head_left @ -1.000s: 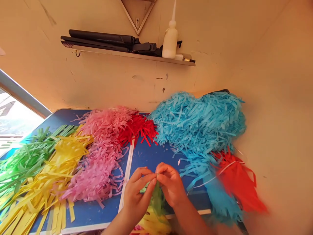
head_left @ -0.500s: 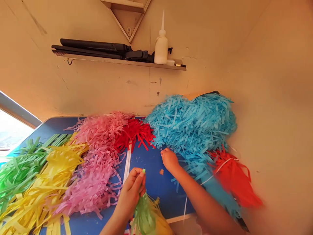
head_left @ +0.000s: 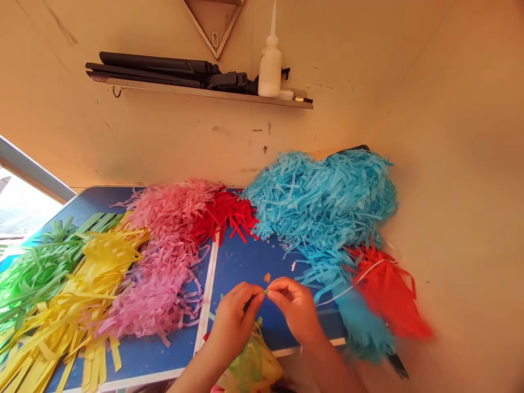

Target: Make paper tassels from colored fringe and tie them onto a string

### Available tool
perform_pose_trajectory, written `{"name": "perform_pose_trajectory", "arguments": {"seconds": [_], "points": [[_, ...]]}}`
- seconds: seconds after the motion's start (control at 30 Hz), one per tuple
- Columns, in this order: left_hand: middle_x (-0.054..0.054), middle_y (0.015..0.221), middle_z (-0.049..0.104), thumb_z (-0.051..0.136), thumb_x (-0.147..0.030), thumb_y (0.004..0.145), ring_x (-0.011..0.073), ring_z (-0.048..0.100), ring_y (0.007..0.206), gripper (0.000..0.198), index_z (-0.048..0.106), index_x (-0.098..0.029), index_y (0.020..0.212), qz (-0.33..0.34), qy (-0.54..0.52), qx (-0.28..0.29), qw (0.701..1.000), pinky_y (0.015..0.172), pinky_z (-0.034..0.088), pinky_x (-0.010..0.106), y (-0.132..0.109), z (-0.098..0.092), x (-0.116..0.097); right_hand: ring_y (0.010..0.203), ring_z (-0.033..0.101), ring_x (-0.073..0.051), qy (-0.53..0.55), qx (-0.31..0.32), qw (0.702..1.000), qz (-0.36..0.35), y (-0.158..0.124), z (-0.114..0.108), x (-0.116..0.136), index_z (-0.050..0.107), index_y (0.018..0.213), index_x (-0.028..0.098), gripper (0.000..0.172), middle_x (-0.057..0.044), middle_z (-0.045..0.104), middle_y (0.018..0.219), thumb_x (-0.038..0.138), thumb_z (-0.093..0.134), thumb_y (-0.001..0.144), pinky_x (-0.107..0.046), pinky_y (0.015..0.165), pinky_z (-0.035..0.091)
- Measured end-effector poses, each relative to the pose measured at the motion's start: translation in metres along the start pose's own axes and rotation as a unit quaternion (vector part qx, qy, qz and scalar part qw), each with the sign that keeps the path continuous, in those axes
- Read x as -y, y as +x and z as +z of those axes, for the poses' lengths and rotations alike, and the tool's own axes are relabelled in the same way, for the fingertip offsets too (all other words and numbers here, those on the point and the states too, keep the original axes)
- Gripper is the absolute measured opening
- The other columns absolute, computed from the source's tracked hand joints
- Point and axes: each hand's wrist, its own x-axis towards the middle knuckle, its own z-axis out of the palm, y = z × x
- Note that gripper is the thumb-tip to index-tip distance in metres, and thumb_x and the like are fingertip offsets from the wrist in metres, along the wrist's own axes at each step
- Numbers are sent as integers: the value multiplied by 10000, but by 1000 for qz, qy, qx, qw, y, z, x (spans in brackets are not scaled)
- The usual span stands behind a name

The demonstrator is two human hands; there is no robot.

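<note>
Blue tabletop [head_left: 245, 262] set against beige walls, carrying fringed paper heaps: green [head_left: 33, 267], yellow [head_left: 82, 289], pink [head_left: 164, 251], red [head_left: 223, 215], light blue [head_left: 323, 202]. A wall shelf [head_left: 204, 93] bears a white bottle [head_left: 270, 65]. Left hand [head_left: 233, 322] and right hand [head_left: 295, 305] pinch the top of a green tassel [head_left: 249, 365] at the near edge. Half a second earlier, the right hand lay by the blue heap.
</note>
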Motion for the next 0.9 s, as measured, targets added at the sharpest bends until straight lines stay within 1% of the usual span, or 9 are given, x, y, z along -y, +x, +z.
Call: {"name": "perform_pose_trajectory", "arguments": {"seconds": [0.13, 0.2, 0.3, 0.43, 0.57, 0.67, 0.7, 0.8, 0.9], "points": [[28, 808, 712, 462, -268, 968, 161, 673, 718, 244, 686, -216, 888, 52, 73, 20, 996, 652, 497, 251, -5, 2, 0, 795, 635, -157, -78, -2, 996, -44, -8, -7, -1, 710, 880, 232, 56, -3, 692, 845, 227, 667, 844, -258, 765, 498], [24, 821, 743, 501, -266, 955, 169, 699, 719, 199, 692, -215, 935, 65, 96, 12, 993, 650, 507, 254, -6, 1, 0, 814, 632, -158, -70, 3, 997, -39, -12, -9, -2, 701, 922, 238, 82, -2, 687, 861, 228, 659, 853, -260, 780, 496], [-6, 791, 773, 588, -282, 922, 165, 724, 693, 158, 689, -224, 1030, 86, 91, 17, 992, 636, 513, 236, -6, -4, 0, 805, 624, -154, 7, 27, 1000, 13, -15, -12, -3, 693, 966, 242, 137, 2, 684, 859, 258, 698, 829, -259, 768, 499], [-59, 718, 770, 632, -318, 908, 130, 708, 619, 151, 704, -284, 1037, 126, 34, 81, 988, 611, 498, 198, -4, -13, -2, 677, 600, -145, 105, 106, 983, 105, -18, -16, -2, 702, 791, 215, 135, 9, 676, 740, 306, 788, 740, -253, 663, 485], [-72, 711, 773, 636, -332, 910, 112, 703, 623, 211, 688, -314, 1113, 138, -23, 112, 984, 631, 499, 177, -4, -14, 0, 711, 598, -151, 49, 68, 995, 52, -21, -20, 0, 718, 750, 216, 85, 1, 680, 741, 278, 775, 762, -257, 691, 467], [-58, 725, 773, 615, -341, 923, 110, 703, 640, 220, 682, -305, 1130, 147, -25, 117, 982, 644, 505, 175, -6, -10, 2, 712, 599, -155, 77, 114, 988, 64, -24, -24, 1, 723, 769, 219, 82, -2, 683, 766, 281, 775, 763, -260, 682, 470], [-46, 731, 772, 616, -354, 922, 111, 704, 642, 217, 686, -287, 1115, 148, -21, 111, 983, 643, 507, 176, -6, -9, 2, 705, 597, -154, 81, 120, 987, 67, -25, -25, 2, 718, 762, 217, 82, -2, 681, 761, 280, 771, 768, -259, 673, 468], [-8, 759, 768, 637, -406, 897, 124, 705, 658, 208, 715, -241, 997, 164, -5, 88, 982, 631, 512, 186, -5, -7, 1, 706, 589, -151, 23, 82, 996, 23, -28, -27, 4, 705, 734, 212, 79, 0, 667, 741, 246, 744, 793, -256, 679, 455], [9, 743, 746, 602, -358, 926, 122, 688, 659, 182, 720, -225, 885, 173, -8, 94, 980, 629, 513, 193, -4, -8, -2, 694, 587, -151, 11, 73, 997, 7, -28, -28, 7, 691, 711, 209, 113, 1, 657, 725, 251, 727, 810, -255, 668, 458]]}}
